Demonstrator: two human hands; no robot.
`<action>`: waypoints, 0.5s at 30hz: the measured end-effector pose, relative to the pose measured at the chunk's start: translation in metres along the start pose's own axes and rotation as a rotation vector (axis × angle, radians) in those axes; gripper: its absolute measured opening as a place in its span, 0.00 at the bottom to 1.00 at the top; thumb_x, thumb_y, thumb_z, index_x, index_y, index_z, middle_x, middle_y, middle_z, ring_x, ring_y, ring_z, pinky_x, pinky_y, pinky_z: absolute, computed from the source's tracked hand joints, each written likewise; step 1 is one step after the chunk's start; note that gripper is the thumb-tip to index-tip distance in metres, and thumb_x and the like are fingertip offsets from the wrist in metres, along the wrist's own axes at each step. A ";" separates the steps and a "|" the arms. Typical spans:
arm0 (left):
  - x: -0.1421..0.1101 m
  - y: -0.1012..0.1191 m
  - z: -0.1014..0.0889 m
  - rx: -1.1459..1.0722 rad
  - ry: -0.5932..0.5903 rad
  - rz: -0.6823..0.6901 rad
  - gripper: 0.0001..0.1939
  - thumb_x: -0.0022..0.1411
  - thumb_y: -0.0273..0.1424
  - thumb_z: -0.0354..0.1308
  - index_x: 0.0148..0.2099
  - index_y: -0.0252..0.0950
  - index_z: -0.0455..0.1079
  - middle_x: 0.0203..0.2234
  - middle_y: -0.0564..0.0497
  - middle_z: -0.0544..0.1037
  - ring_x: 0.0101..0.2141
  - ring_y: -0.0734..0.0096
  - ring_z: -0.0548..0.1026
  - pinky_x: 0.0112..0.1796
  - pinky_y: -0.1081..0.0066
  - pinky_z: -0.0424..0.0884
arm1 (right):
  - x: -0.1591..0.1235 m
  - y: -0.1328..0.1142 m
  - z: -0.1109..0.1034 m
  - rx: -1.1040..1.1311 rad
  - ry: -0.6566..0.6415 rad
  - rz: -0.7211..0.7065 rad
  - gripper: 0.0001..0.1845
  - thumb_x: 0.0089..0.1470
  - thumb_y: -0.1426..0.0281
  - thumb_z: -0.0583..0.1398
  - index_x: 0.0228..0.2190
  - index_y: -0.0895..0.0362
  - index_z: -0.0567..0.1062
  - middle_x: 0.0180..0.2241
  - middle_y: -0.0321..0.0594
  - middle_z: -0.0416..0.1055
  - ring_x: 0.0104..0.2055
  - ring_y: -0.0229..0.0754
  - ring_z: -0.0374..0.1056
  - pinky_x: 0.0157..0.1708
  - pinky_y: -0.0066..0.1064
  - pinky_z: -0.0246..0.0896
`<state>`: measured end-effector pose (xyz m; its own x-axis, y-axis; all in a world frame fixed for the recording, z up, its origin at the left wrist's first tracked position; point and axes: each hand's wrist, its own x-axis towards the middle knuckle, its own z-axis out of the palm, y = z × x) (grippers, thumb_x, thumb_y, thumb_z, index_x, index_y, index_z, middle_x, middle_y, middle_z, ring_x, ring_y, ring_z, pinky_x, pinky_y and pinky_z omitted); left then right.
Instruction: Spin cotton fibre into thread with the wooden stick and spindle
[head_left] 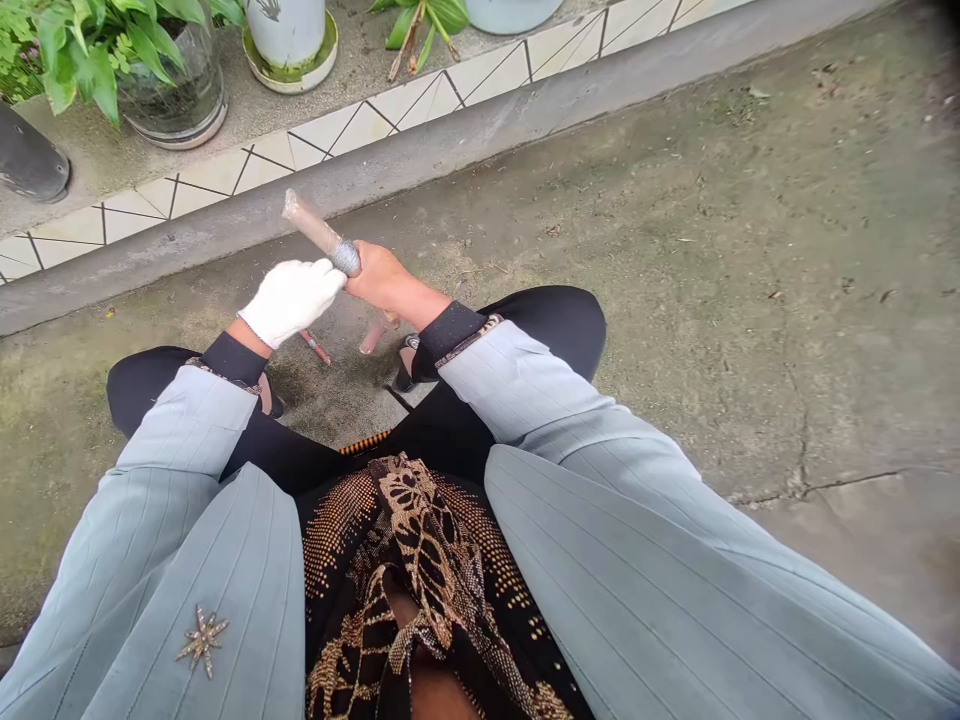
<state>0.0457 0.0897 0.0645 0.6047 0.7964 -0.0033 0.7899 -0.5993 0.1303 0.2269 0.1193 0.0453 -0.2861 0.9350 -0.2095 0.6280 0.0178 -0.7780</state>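
- Concrete floor (712, 280), tiled ledge (330, 135) ahead. Where's the pale rod (310, 222)?
- Clamped in the right hand (384, 278), above the ground, wire (346, 256) wound around it.
- And the left hand (292, 302)?
- White-gloved, curled beside the wire; its hold I can't tell.

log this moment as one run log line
left grip: white-gloved, closed beside silvery coil | right grip: bare, closed on pale rod next to coil | potted plant: on ledge beyond

Tan rod (311, 222), silver wire wrap (346, 257) at bare right hand (384, 277), slanted, free end forward-left of hand.
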 end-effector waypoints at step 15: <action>0.006 0.012 0.004 -1.643 0.132 -0.771 0.18 0.53 0.25 0.71 0.26 0.38 0.62 0.13 0.60 0.60 0.13 0.83 0.57 0.17 0.76 0.51 | -0.018 0.009 0.002 0.233 0.080 -0.278 0.12 0.56 0.72 0.65 0.40 0.52 0.68 0.35 0.36 0.71 0.45 0.50 0.76 0.47 0.39 0.71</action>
<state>0.0586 0.0869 0.0623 0.1179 0.8750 -0.4696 -0.0833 0.4800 0.8733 0.2361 0.1017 0.0412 -0.3596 0.9306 0.0685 0.3498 0.2025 -0.9147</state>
